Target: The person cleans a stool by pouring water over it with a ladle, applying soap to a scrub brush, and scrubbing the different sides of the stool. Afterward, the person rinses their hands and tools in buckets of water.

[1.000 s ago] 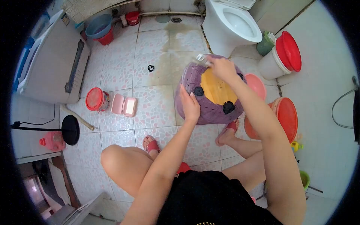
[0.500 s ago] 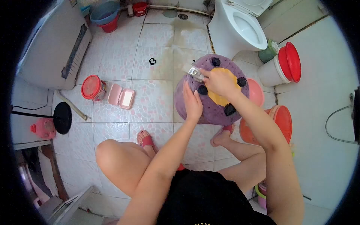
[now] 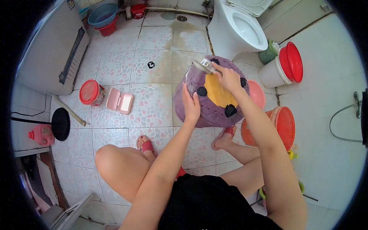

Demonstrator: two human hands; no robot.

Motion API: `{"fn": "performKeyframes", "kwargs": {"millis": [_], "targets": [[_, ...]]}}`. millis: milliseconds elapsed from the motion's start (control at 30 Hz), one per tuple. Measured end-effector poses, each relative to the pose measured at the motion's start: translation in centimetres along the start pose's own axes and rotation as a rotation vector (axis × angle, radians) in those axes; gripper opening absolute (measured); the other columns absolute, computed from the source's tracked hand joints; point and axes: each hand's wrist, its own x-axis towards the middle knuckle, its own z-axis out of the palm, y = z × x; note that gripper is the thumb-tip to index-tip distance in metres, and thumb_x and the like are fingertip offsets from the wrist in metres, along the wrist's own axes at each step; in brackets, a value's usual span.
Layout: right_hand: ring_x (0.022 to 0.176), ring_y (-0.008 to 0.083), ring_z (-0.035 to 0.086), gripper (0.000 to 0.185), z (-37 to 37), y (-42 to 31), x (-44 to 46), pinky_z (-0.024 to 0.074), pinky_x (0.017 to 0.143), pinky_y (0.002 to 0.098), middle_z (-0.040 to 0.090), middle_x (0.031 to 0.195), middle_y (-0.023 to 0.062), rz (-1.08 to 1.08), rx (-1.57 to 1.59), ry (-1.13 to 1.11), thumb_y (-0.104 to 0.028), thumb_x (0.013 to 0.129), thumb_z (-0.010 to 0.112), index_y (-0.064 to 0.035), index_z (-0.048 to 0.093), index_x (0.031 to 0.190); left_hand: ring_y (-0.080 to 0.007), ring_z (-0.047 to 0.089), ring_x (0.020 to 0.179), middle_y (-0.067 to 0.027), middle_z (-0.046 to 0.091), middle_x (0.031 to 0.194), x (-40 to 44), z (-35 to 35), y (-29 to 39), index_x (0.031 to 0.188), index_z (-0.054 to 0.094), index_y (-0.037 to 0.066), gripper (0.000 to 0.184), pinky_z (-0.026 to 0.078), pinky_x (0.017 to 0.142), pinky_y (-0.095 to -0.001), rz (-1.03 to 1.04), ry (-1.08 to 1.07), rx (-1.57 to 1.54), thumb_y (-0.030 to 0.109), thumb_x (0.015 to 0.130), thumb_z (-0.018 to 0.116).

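Observation:
A purple cushioned stool [image 3: 214,115] lies on its side on the tiles, its underside with a yellow panel [image 3: 220,92] and several black feet turned up toward me. My right hand [image 3: 229,79] is closed on a brush [image 3: 205,66] with a pale, shiny head, held at the upper left edge of the stool. My left hand [image 3: 191,104] lies flat against the stool's left side, its fingers stretched out and the thumb apart. What the brush's bristles touch is hard to make out.
An open pink soap box [image 3: 119,101] and a red-lidded tub [image 3: 92,93] stand at the left. A toilet [image 3: 237,28] is at the top, a pink basin [image 3: 256,94] and orange buckets [image 3: 285,128] at the right. A black disc on a pole [image 3: 60,121] is far left.
The brush went down and left, then back up and right along the stool's upper edge with my right hand. My left hand stays on the side. The view has shifted slightly.

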Motion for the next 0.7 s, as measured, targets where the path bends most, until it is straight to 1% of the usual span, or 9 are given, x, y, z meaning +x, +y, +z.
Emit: {"fn": "performKeyframes", "kwargs": {"millis": [33,133,233,333,433,567,667,700], "targets": [[0.088,0.0368,0.069,0.042,0.0,0.2,0.2,0.0539,0.078,0.049,0.071,0.092,0.0166,0.052,-0.009,0.002,-0.03,0.093,0.058,-0.0326,0.058,0.135,-0.0398,0.032,0.14,-0.0264,0.033,0.151,0.1,0.0,0.0,0.15,0.024,-0.002,0.059,0.024,0.116,-0.0443,-0.003,-0.005,0.0,0.02,0.1,0.047],[0.087,0.0385,0.068,0.041,0.4,0.1,0.4,0.0532,0.077,0.0508,0.071,0.093,0.0163,0.109,0.0,0.019,-0.031,0.094,0.058,-0.0277,0.059,0.134,-0.041,0.026,0.143,-0.0268,0.026,0.155,0.2,-0.2,0.0,0.151,0.02,-0.005,0.06,0.02,0.118,-0.0456,-0.032,-0.066,-0.035,0.017,0.1,0.045],[0.085,0.0402,0.067,0.042,2.2,0.1,-1.4,0.0523,0.075,0.0518,0.07,0.093,0.0187,-0.009,0.163,0.162,-0.03,0.094,0.058,-0.0234,0.058,0.135,-0.0412,0.027,0.143,-0.0273,0.027,0.154,0.3,-0.2,-0.2,0.151,0.02,-0.005,0.059,0.021,0.118,-0.0454,0.001,-0.045,-0.032,0.016,0.1,0.044],[0.083,0.041,0.067,0.043,1.5,-1.3,-5.3,0.052,0.073,0.0512,0.069,0.091,0.02,0.108,0.246,0.005,-0.029,0.093,0.059,-0.0204,0.059,0.135,-0.0415,0.029,0.142,-0.0278,0.029,0.153,0.3,-0.5,0.3,0.15,0.021,-0.005,0.059,0.022,0.118,-0.0457,-0.015,-0.046,-0.008,0.016,0.1,0.044],[0.079,0.0407,0.067,0.043,2.0,-0.7,-9.3,0.0527,0.07,0.0503,0.069,0.088,0.0204,-0.018,0.271,0.026,-0.029,0.094,0.059,-0.0228,0.057,0.137,-0.0421,0.03,0.14,-0.0281,0.031,0.151,0.4,-0.6,0.4,0.15,0.022,-0.005,0.058,0.023,0.117,-0.0461,-0.024,-0.046,-0.023,0.017,0.1,0.043],[0.073,0.0411,0.067,0.046,0.4,-0.4,-13.0,0.0535,0.067,0.0505,0.069,0.082,0.021,-0.03,0.228,0.003,-0.03,0.094,0.059,-0.0262,0.054,0.139,-0.0425,0.031,0.14,-0.0283,0.032,0.15,0.7,-0.3,0.1,0.149,0.024,-0.005,0.057,0.023,0.117,-0.0464,-0.01,-0.049,-0.013,0.017,0.1,0.044],[0.074,0.0411,0.067,0.046,0.1,-0.4,-13.0,0.0532,0.066,0.0512,0.068,0.083,0.0215,-0.011,0.206,-0.005,-0.03,0.094,0.058,-0.026,0.053,0.14,-0.0426,0.031,0.14,-0.0283,0.032,0.151,0.4,-0.3,0.3,0.149,0.025,-0.005,0.057,0.023,0.117,-0.0465,-0.008,-0.042,-0.008,0.017,0.1,0.044],[0.075,0.0408,0.067,0.046,0.2,-0.5,-12.5,0.0531,0.067,0.05,0.069,0.083,0.0213,-0.003,0.198,0.005,-0.028,0.094,0.059,-0.025,0.054,0.139,-0.0425,0.03,0.14,-0.0282,0.031,0.151,0.3,-0.2,0.1,0.149,0.024,-0.005,0.057,0.023,0.117,-0.0464,-0.008,-0.041,-0.003,0.017,0.1,0.044]]}}
